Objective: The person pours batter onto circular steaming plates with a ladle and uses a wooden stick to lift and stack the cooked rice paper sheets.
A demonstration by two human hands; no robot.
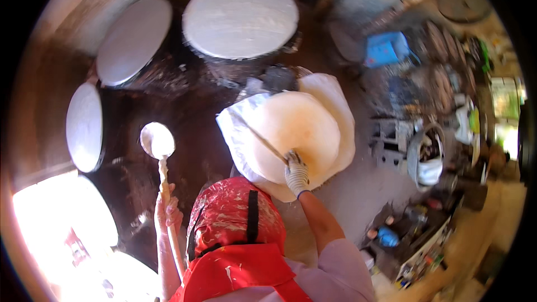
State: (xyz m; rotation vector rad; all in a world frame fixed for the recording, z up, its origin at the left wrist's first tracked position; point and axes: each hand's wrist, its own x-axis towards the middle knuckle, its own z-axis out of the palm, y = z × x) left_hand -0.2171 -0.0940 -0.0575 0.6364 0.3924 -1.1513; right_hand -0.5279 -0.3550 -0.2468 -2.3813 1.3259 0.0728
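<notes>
Dim workshop; hands closed: ladle (pixel 157 141) left (pixel 166 208), stick (pixel 266 144) right (pixel 296 174).

Strong fisheye bending and dark vignette at rim. Blown-out glare at lower left; warm daylight across pale discs (pixel 240 18). Motion blur toward right clutter (pixel 442 89); centre reasonably sharp, shadows deep between discs.
</notes>
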